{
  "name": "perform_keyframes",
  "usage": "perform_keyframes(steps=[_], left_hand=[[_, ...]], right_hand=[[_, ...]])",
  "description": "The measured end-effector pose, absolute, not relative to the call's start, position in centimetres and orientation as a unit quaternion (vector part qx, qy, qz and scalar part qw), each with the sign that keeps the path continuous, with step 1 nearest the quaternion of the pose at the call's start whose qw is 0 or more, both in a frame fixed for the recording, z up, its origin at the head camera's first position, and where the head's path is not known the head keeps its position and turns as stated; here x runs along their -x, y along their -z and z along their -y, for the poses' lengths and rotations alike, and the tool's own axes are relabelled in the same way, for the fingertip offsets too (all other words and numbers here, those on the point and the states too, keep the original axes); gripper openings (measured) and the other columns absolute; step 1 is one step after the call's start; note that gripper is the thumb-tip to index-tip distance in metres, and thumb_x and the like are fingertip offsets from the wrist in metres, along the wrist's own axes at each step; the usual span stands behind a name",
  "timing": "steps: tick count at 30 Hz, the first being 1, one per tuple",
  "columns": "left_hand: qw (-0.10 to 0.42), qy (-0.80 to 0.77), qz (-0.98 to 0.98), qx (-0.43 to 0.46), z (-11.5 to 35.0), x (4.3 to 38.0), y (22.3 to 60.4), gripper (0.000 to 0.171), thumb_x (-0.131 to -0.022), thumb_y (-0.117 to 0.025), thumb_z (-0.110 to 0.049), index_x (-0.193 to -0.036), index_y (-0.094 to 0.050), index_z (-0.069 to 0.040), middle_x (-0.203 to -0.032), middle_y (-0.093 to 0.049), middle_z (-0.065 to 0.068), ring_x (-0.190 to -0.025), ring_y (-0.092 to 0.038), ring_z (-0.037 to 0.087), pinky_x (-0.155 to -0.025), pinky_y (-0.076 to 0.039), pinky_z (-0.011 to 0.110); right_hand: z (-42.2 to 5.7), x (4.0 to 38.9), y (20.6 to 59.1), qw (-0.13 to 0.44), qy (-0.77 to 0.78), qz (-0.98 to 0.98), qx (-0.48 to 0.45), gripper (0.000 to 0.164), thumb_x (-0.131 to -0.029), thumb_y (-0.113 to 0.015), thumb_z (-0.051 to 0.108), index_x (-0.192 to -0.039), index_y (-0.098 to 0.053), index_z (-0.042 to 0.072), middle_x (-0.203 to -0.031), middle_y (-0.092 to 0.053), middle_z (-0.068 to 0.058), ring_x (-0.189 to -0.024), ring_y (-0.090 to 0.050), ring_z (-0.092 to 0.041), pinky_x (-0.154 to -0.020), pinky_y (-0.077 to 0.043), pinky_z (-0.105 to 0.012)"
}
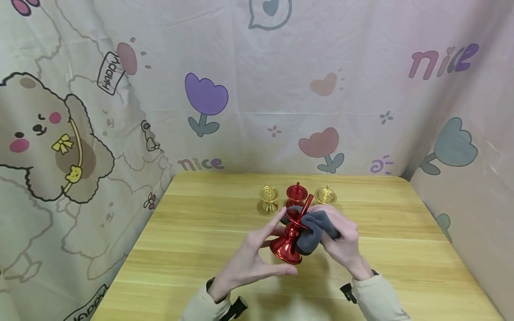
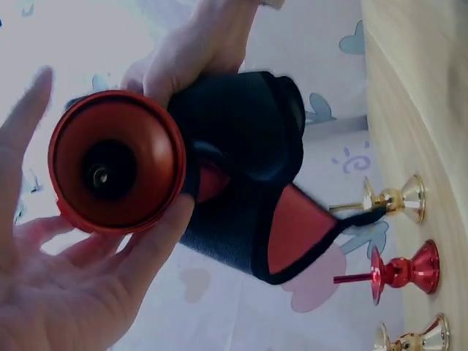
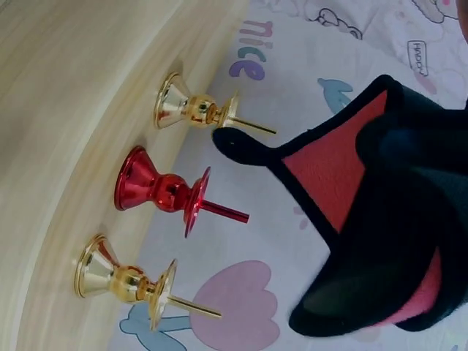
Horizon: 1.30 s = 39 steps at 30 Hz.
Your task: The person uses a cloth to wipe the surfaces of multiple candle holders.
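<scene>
A shiny red candlestick (image 1: 286, 246) is tilted above the table, its thin rod pointing up and to the right. My left hand (image 1: 250, 258) holds it with fingers curled round its side, while the thumb stands apart from the base. In the left wrist view, the hollow underside of the candlestick (image 2: 150, 161) faces the camera. My right hand (image 1: 344, 238) grips a dark grey cloth (image 1: 315, 229) and presses it against the candlestick below the rod. Red patches with dark edging show on the cloth (image 3: 329, 164) in the right wrist view.
Behind the hands, a gold candlestick (image 1: 269, 195), a red candlestick (image 1: 297, 192) and another gold candlestick (image 1: 326, 195) stand upright in a row. They are on a light wooden table (image 1: 192, 223). A printed curtain (image 1: 249, 98) hangs behind and at both sides.
</scene>
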<state>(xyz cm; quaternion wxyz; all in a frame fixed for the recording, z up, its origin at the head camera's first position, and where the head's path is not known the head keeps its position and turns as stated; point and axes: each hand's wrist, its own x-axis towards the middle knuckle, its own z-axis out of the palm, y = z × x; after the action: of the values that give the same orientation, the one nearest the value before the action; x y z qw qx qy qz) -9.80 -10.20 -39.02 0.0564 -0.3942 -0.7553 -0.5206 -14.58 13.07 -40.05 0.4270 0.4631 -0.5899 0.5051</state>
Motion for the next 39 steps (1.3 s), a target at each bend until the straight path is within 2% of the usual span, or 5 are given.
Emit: perform_keyframes(steps=[4,12,24,34,39], left_hand=[[0.070,0.524,0.741,0.414,10.1,9.9,39.1,0.099,-0.082,-0.085,-0.013,-0.160,-0.025,-0.011,-0.120,-0.071,0.013,-0.109,-0.070,0.015,-0.090,-0.061,0.030],[-0.103,0.652,0.637,0.399,10.9,10.9,39.7,0.094,-0.091,-0.071,-0.003,-0.163,-0.013,-0.018,-0.126,-0.062,0.035,-0.116,-0.067,0.019,-0.093,-0.060,0.045],[0.044,0.521,0.769,0.368,9.8,10.1,39.4,0.104,-0.083,-0.085,-0.021,-0.163,-0.018,-0.024,-0.122,-0.071,0.010,-0.111,-0.070,0.017,-0.088,-0.061,0.027],[-0.122,0.674,0.582,0.438,10.9,11.3,40.5,0.094,-0.091,-0.069,0.000,-0.163,-0.008,-0.008,-0.125,-0.055,0.045,-0.122,-0.065,0.017,-0.093,-0.059,0.044],[-0.102,0.627,0.655,0.410,10.9,11.1,40.2,0.100,-0.090,-0.075,-0.013,-0.164,-0.009,-0.021,-0.134,-0.061,0.031,-0.125,-0.062,0.016,-0.100,-0.057,0.036]], right_hand=[[-13.1,14.6,40.0,0.426,-0.503,0.581,-0.476,0.013,-0.091,-0.068,-0.001,-0.095,-0.071,-0.013,-0.098,-0.072,-0.023,-0.100,-0.069,-0.026,-0.100,-0.054,-0.028],[-12.7,14.5,41.5,0.377,-0.573,0.579,-0.441,0.023,-0.083,-0.069,-0.011,-0.105,-0.072,-0.009,-0.108,-0.074,-0.014,-0.107,-0.070,-0.016,-0.097,-0.055,-0.023],[-12.7,14.9,41.0,0.421,-0.525,0.593,-0.441,0.012,-0.090,-0.067,-0.005,-0.098,-0.071,-0.013,-0.099,-0.072,-0.021,-0.102,-0.069,-0.021,-0.099,-0.055,-0.026],[-12.5,14.8,41.1,0.394,-0.553,0.544,-0.494,0.017,-0.087,-0.068,-0.006,-0.101,-0.070,-0.015,-0.108,-0.072,-0.022,-0.107,-0.069,-0.025,-0.101,-0.055,-0.029],[-12.8,14.8,41.1,0.410,-0.544,0.553,-0.479,0.015,-0.088,-0.069,-0.005,-0.098,-0.070,-0.015,-0.105,-0.073,-0.022,-0.106,-0.069,-0.024,-0.100,-0.055,-0.028]])
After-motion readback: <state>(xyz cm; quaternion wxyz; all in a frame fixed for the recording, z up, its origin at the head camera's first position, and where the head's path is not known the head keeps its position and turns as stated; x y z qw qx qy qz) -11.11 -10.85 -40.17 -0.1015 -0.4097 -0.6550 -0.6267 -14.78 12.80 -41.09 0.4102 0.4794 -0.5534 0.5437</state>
